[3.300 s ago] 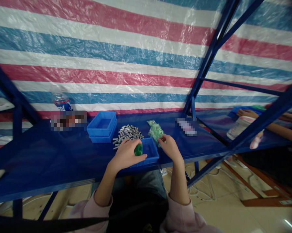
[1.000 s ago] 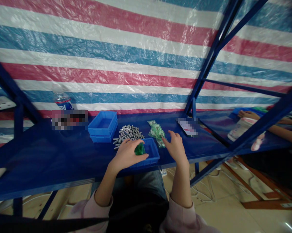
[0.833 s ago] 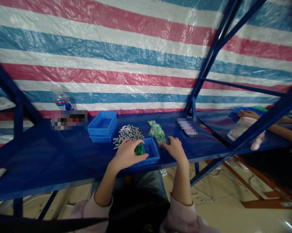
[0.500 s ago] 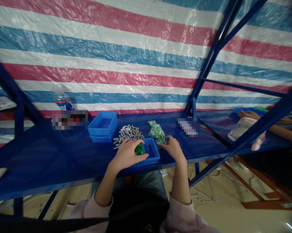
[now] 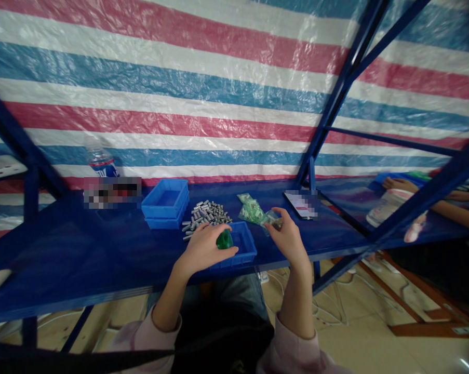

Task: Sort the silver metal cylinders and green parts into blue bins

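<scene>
Over the small blue tray (image 5: 249, 240), my left hand (image 5: 205, 248) is closed around a shiny green object (image 5: 224, 239) whose exact kind I cannot make out. My right hand (image 5: 287, 236) pinches the near end of a clear plastic bag (image 5: 253, 212) that has light green and white bits in it. The bag lies on the blue table behind the tray. A heap of short grey metal cylinders (image 5: 208, 213) is spread just behind my left hand.
Two stacked blue bins (image 5: 164, 202) stand left of the heap. A water bottle (image 5: 101, 160) is at the back left, and a phone (image 5: 301, 203) lies right of the bag. A blue frame post (image 5: 335, 98) rises behind. Another person's arm (image 5: 456, 213) is at far right.
My right hand has moved right and slightly up, drawing the end of the plastic bag with it. My left hand keeps its place with the green object.
</scene>
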The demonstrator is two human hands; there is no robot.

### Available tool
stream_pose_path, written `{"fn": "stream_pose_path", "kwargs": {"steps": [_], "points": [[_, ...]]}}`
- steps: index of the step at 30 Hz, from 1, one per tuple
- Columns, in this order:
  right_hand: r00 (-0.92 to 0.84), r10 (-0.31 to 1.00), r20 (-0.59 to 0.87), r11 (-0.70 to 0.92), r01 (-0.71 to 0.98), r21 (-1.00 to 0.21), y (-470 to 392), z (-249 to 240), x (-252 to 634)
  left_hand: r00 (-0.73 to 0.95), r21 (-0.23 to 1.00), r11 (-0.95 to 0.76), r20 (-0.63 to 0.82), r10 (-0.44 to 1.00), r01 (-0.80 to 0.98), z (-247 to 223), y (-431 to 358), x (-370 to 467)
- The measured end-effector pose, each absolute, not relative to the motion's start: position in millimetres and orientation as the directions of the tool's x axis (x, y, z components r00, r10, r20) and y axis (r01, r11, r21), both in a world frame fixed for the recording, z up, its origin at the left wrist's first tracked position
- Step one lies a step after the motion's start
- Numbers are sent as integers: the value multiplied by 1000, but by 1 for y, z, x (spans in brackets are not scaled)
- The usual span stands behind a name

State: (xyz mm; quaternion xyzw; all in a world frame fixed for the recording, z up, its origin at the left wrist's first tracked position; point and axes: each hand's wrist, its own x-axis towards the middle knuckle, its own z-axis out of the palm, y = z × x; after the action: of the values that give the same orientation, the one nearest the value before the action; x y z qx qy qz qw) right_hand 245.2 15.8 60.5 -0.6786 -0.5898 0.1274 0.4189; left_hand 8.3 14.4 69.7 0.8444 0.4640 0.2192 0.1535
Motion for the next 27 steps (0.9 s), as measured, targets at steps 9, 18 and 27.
{"fn": "stream_pose_path", "kwargs": {"steps": [9, 18, 27], "points": [[191, 891, 411, 253, 543, -801, -5, 82, 224, 471, 462, -524, 235, 850, 716, 69, 14, 8], [23, 935, 354, 272, 594, -757, -7, 83, 196, 474, 471, -534, 249, 844, 702, 66, 16, 10], [-36, 974, 224, 180, 723, -667, 4, 70, 174, 476, 462, -551, 277, 834, 695, 65, 17, 11]]}}
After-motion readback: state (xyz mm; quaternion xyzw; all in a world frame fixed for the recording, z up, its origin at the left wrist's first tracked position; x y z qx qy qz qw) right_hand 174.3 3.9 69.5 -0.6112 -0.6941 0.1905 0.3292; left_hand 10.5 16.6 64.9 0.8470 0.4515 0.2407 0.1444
